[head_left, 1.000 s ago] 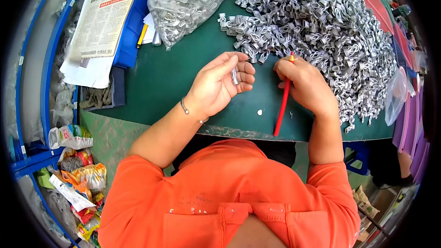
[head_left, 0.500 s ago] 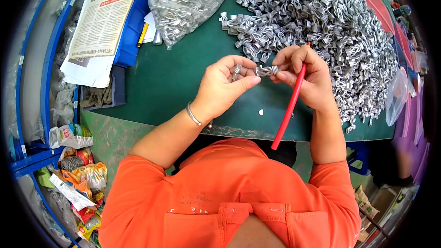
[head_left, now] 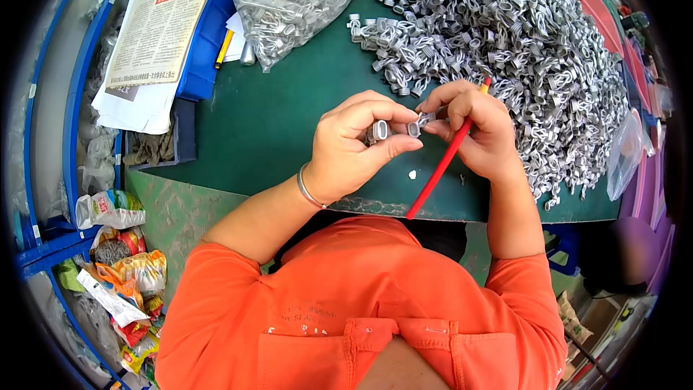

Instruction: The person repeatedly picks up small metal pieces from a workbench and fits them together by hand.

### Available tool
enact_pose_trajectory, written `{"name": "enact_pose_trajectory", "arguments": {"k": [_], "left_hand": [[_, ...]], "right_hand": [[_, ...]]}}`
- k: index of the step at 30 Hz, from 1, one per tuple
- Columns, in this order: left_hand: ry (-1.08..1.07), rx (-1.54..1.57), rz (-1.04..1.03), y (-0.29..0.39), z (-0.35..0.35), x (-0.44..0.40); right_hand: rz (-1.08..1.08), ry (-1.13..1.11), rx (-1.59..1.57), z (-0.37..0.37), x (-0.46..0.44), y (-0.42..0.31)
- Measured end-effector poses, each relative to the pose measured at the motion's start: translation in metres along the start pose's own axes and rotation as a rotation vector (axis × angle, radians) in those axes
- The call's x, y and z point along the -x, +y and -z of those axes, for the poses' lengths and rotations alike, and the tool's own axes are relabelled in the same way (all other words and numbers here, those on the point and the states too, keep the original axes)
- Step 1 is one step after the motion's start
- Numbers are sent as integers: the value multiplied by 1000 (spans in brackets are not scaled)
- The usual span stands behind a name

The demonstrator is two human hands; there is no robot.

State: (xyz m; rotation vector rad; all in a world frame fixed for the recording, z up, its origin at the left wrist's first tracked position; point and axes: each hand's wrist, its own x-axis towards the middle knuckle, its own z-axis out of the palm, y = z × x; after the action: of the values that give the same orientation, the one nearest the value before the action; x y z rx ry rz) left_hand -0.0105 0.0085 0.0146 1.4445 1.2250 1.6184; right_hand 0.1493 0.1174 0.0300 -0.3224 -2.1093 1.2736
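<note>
Pinches a small metal fitting [head_left: 413,130] between the fingertips of the left hand [head_left: 345,144] and right hand [head_left: 492,137], with the left grip nearly closed and also curled round a second fitting [head_left: 379,131], and with the right grip closed round a red pen [head_left: 438,173] too, slanting towards the near edge of the worktop [head_left: 281,115]. Has a large heap of fittings [head_left: 498,29] beyond and right of the right grip, and a clear bag [head_left: 292,14] of metal pieces well beyond the left.
</note>
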Motion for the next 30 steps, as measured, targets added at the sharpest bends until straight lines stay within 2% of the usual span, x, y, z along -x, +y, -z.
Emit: {"name": "enact_pose_trajectory", "arguments": {"k": [2, 4, 5, 7, 9, 11, 13, 15, 16, 17, 18, 19, 20, 21, 23, 27, 29, 30], "left_hand": [[12, -15, 44, 2, 0, 0], [119, 226, 254, 1, -1, -1], [116, 223, 249, 1, 0, -2], [53, 472, 562, 1, 4, -3], [-11, 451, 539, -4, 1, -2], [44, 842, 673, -4, -3, -5], [76, 838, 744, 1, 0, -9], [46, 982, 800, -12, 10, -7], [31, 838, 777, -13, 11, -11], [23, 826, 781, -12, 11, -18], [3, 321, 646, -10, 10, -28], [-14, -174, 485, -11, 9, -38], [19, -429, 180, -17, 9, -49], [22, -619, 95, -16, 10, -58], [6, -732, -28, -31, 13, -68], [-26, -719, 18, -30, 6, -63], [40, -510, 16, -28, 2, -56], [47, -479, 22, -23, 0, -55]], "right_hand": [[144, 60, 152, -1, 0, 1], [164, 131, 109, -3, 2, -4], [185, 200, 65, -5, 2, -6], [296, 195, 100, -8, 1, -8], [350, 170, 80, -13, 1, -10], [379, 92, 63, -11, 3, -10], [283, 217, -163, -12, 6, -9], [80, 414, -315, -12, 11, -13], [53, 374, -214, 0, 12, -8], [20, 331, -114, 13, 12, -3], [45, 375, 96, 15, 6, -8], [47, 383, 94, 11, 6, -8], [-52, 461, 16, 6, 7, -8], [-146, 540, -64, 2, 7, -6], [-105, 565, -160, 0, 5, -6], [-235, 488, -269, 3, 3, -3], [-353, 443, -249, 0, 2, 2], [-344, 439, -183, -1, 2, 7]]}}
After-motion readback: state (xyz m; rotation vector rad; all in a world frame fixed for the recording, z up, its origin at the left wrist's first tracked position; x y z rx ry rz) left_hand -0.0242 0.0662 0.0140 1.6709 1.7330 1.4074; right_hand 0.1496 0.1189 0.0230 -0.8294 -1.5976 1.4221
